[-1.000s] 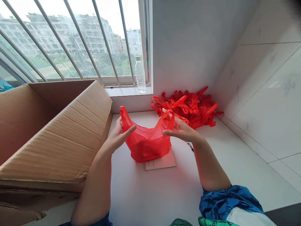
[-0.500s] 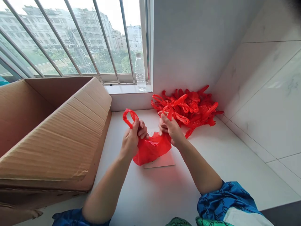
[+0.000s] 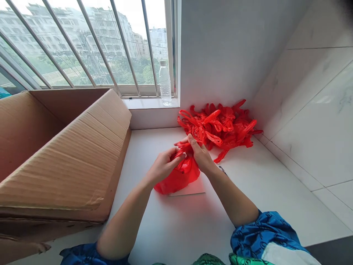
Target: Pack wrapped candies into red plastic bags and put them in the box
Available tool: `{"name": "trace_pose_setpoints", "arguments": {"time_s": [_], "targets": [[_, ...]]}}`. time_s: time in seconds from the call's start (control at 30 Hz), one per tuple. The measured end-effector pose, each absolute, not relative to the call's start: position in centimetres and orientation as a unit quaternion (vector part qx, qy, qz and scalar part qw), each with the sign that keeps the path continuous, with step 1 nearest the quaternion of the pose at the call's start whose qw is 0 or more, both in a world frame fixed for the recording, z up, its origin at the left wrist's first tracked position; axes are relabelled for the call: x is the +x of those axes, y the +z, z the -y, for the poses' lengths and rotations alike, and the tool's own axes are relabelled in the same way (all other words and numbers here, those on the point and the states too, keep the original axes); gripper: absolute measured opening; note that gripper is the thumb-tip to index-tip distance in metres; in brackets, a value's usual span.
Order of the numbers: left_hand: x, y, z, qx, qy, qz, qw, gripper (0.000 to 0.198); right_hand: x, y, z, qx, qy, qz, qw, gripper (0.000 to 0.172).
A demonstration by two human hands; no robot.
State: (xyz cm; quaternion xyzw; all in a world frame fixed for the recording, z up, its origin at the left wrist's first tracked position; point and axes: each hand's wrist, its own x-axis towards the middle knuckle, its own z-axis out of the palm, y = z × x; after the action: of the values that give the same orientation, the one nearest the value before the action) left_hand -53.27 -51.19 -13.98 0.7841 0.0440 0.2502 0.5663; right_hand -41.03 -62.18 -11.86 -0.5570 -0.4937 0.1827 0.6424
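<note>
Both hands meet at the gathered top of a red plastic bag (image 3: 176, 182) over the white tabletop. My left hand (image 3: 164, 163) pinches the bag's handles from the left, its fingers closed on them. From the right, my right hand (image 3: 199, 152) grips the same bunched top, thumb uppermost. The bag's body hangs below, overlapping a flat pale box or book (image 3: 193, 188). Just behind my right hand lies a heap of red plastic bags (image 3: 226, 125) against the wall.
A large open cardboard box (image 3: 71, 154) fills the left side. On the sill of the barred window stands a clear bottle (image 3: 164, 84). A small metallic object (image 3: 223, 170) lies beside my right forearm. Tiled wall (image 3: 311, 129) bounds the right.
My hands have come together; my left hand has moved right and turned. The bag's handles, held apart before, are now bunched between both hands.
</note>
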Motion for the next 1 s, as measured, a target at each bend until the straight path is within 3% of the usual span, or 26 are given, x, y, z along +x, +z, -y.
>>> {"name": "trace_pose_setpoints", "arguments": {"time_s": [0.07, 0.17, 0.3, 0.4, 0.57, 0.73, 1.0], "targets": [[-53.7, -13.6, 50.7, 0.71, 0.203, -0.021, 0.674, 0.022, -40.4, -11.4, 62.5, -0.541, 0.228, 0.503, 0.634, 0.056], [-54.2, -13.1, 50.2, 0.632, 0.203, -0.023, 0.747, 0.028, -39.7, -10.6, 63.3, -0.533, 0.221, 0.595, 0.559, 0.037], [-54.4, -13.0, 50.2, 0.62, 0.205, -0.01, 0.757, 0.049, -39.7, -10.6, 63.6, -0.568, 0.073, 0.622, 0.533, 0.025], [-54.3, -13.2, 50.2, 0.626, 0.192, -0.01, 0.756, 0.048, -40.2, -11.0, 63.3, -0.599, -0.037, 0.609, 0.518, 0.019], [-54.1, -13.6, 50.1, 0.645, 0.222, -0.06, 0.729, 0.041, -40.7, -11.0, 63.5, -0.605, -0.158, 0.632, 0.457, 0.029], [-54.3, -13.2, 51.0, 0.628, 0.368, -0.055, 0.683, 0.033, -40.1, -10.3, 64.7, -0.643, -0.194, 0.633, 0.384, 0.042], [-52.8, -14.1, 47.7, 0.413, 0.436, -0.105, 0.793, 0.026, -39.2, -8.0, 69.3, -0.687, 0.011, 0.648, 0.328, 0.05]]}}
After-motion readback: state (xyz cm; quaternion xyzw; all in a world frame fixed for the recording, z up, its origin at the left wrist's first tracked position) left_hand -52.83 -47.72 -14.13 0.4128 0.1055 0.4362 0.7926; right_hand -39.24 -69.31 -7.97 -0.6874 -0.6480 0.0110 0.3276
